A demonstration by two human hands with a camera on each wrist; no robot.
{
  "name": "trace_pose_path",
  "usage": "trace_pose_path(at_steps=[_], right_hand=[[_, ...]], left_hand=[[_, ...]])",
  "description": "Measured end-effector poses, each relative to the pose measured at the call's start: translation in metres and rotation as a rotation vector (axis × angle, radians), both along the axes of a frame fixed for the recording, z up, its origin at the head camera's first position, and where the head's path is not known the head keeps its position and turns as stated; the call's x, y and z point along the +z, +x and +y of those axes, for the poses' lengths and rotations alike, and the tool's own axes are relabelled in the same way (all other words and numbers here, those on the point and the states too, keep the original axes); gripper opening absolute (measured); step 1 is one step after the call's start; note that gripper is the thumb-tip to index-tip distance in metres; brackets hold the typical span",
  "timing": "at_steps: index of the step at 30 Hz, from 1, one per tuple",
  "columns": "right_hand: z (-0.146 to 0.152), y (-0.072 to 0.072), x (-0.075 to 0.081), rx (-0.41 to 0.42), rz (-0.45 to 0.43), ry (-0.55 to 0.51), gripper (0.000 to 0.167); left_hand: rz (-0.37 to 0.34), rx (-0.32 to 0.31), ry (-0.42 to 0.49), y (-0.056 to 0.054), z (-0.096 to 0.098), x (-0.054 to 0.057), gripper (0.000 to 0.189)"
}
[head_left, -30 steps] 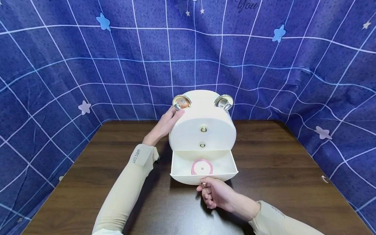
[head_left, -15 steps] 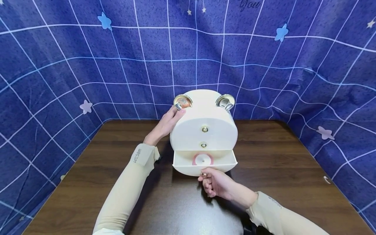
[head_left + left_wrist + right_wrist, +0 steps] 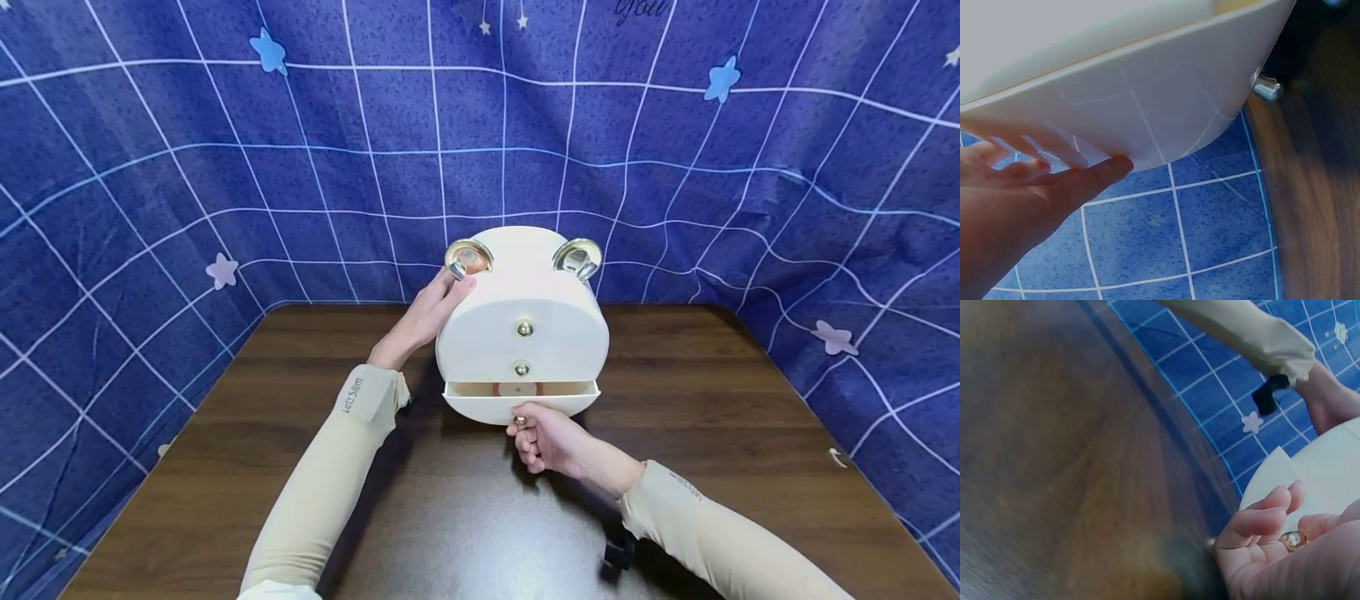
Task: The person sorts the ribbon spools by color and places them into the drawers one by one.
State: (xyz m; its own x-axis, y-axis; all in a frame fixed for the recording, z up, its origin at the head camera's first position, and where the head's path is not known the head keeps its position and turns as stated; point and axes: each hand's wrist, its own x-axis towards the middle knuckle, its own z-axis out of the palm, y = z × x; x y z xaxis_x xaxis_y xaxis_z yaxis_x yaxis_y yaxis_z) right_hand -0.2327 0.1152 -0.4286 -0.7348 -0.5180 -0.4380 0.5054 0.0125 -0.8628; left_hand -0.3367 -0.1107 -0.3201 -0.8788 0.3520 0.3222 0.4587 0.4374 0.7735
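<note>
A white rounded drawer box (image 3: pixel 483 343) stands on the table, with two gold-rimmed, ear-like rounds on top. Its bottom drawer (image 3: pixel 472 406) is pulled partly out. My right hand (image 3: pixel 553 443) pinches the gold knob (image 3: pixel 1293 541) on that drawer between thumb and fingers. Inside, only part of a white disc with a pink rim (image 3: pixel 517 389) shows over the drawer front. My left hand (image 3: pixel 424 320) rests against the box's left side, below the left ear. Extended fingers (image 3: pixel 1100 176) touch the white wall in the left wrist view.
Two more gold knobs, an upper knob (image 3: pixel 525 328) and a middle knob (image 3: pixel 522 369), sit on the closed front above. The dark wooden table (image 3: pixel 315 467) spreads around the box. A blue grid-patterned cloth (image 3: pixel 360 183) hangs behind and at both sides.
The right hand has pushed the bottom drawer inward, away from me, so less of its inside and of the disc shows. The left hand stays against the box.
</note>
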Motion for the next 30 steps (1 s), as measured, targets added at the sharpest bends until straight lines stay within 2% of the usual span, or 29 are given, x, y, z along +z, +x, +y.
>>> trace_pose_path(at_steps=[7,12,18,22,23,25,28,30], right_hand=[[-0.001,-0.018,-0.001,-0.017,0.022,0.024,0.029],[0.0,-0.025,-0.003,-0.025,0.029,0.04,0.028],[0.004,-0.025,-0.006,-0.03,0.052,0.033,0.03],[0.007,-0.017,-0.004,0.049,0.11,0.065,0.031],[0.007,-0.013,-0.001,0.074,0.147,0.088,0.033],[0.007,-0.004,0.01,0.134,0.3,0.154,0.035],[0.013,0.013,0.041,0.209,0.638,0.26,0.031],[0.021,0.023,0.067,0.198,0.909,0.314,0.023]], left_hand=[[-0.004,0.009,-0.004,-0.001,0.0,-0.001,0.059],[-0.007,0.01,-0.002,-0.001,0.001,-0.002,0.057],[-0.006,-0.002,-0.005,-0.004,0.003,-0.003,0.057],[-0.009,-0.004,-0.004,-0.006,0.004,-0.003,0.059],[-0.017,0.001,-0.002,-0.005,0.003,-0.003,0.059],[-0.034,0.025,-0.004,-0.004,0.0,-0.003,0.063],[-0.045,0.058,-0.003,0.003,-0.008,0.004,0.069],[-0.023,0.07,-0.007,0.011,-0.017,0.011,0.069]])
